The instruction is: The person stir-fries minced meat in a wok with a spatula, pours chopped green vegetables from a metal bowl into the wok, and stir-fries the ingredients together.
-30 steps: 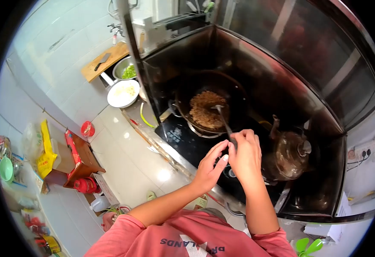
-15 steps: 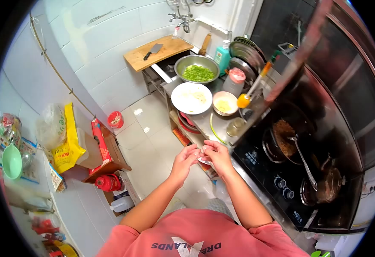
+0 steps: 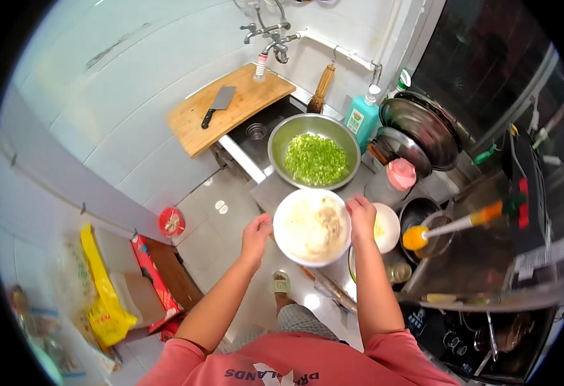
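A white bowl (image 3: 317, 262) holding a pale, creamy mixture (image 3: 311, 225) is between my two hands, over the counter's front edge. My left hand (image 3: 256, 238) grips its left rim, fingers mostly at the side. On the opposite rim is my right hand (image 3: 361, 215), with its thumb and fingers at the edge. Just beyond the white bowl stands a metal basin (image 3: 275, 153) of chopped greens (image 3: 315, 159). Close to my right hand, a small light bowl (image 3: 390, 239) with yellowish contents is partly hidden.
A cleaver (image 3: 221, 103) lies on a wooden board (image 3: 188, 125) across the sink. Behind the basin are a turquoise pump bottle (image 3: 362, 122) and pot lids (image 3: 420, 125). A pink-lidded jar (image 3: 388, 186) stands right of it. The stove (image 3: 423, 328) is at lower right.
My hands, earlier together in front of my body, have moved forward and apart onto the white bowl's sides. The view has shifted nearer the counter and sink.
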`<state>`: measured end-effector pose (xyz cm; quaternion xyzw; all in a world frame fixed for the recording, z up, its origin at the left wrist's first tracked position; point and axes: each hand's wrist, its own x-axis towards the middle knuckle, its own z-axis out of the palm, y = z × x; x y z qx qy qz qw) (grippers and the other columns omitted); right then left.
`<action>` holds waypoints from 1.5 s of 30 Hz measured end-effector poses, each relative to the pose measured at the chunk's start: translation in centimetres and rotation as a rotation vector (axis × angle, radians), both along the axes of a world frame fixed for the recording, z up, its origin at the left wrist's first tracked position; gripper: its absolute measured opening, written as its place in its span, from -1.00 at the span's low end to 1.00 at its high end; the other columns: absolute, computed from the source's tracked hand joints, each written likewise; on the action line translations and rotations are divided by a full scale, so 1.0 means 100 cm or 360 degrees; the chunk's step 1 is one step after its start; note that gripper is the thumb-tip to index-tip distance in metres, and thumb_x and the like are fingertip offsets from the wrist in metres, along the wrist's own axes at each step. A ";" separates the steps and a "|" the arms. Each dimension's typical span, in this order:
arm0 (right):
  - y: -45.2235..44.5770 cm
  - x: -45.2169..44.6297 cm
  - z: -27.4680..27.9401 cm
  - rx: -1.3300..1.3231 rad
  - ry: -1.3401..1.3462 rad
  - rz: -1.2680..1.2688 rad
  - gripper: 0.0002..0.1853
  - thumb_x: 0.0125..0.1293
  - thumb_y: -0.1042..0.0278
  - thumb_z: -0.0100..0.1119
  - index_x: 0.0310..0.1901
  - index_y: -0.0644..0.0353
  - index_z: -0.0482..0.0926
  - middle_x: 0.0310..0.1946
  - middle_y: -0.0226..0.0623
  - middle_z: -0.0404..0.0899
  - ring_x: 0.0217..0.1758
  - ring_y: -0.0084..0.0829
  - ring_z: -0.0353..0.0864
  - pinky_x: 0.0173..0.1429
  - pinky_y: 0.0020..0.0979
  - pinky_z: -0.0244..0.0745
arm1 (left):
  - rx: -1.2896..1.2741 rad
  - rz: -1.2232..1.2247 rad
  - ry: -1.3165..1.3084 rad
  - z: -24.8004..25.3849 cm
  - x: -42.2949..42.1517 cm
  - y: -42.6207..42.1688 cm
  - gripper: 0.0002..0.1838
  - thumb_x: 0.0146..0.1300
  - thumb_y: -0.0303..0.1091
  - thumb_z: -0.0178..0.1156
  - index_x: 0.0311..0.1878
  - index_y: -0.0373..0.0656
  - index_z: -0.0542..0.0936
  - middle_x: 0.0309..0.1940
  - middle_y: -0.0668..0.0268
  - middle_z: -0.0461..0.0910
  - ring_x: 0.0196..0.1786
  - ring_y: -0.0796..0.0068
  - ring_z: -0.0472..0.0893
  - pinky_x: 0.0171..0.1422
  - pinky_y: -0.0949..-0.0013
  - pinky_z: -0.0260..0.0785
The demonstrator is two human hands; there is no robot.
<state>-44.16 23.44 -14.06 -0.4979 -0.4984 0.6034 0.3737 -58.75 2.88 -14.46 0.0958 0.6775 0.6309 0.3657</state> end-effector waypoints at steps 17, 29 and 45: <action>0.055 -0.094 0.019 -0.0149 -0.0314 -0.0249 -0.82 0.08 0.52 0.10 -0.29 0.44 0.58 -0.52 -0.15 0.59 -0.61 -0.42 0.54 -0.61 -0.37 0.43 | 0.0156 -0.0330 -0.0848 -0.009 -0.144 0.135 -0.68 0.16 -0.48 0.03 -0.01 -0.41 0.41 -0.16 0.11 0.56 -0.11 0.24 0.61 0.00 0.13 0.52; -0.099 -0.049 0.088 -0.0426 0.0105 -0.0196 -0.83 0.13 0.53 0.13 -0.24 0.41 0.56 -0.40 -0.17 0.64 -0.50 -0.43 0.63 -0.49 -0.47 0.57 | 0.0138 -0.0527 -0.0947 0.089 -0.131 0.016 -0.50 0.05 -0.59 0.08 0.12 -0.26 0.29 -0.17 0.21 0.49 -0.15 0.28 0.56 -0.10 0.17 0.53; -0.362 0.338 0.178 0.0796 -0.0681 -0.0513 -0.42 0.08 0.34 0.27 0.17 0.23 0.38 0.20 0.07 0.25 0.21 -0.04 0.36 0.21 -0.22 0.33 | -0.0176 -0.0832 -0.1152 0.141 0.185 -0.211 -0.53 -0.10 -0.65 0.04 0.01 -0.39 0.40 -0.22 0.08 0.52 -0.22 0.15 0.60 -0.08 0.14 0.54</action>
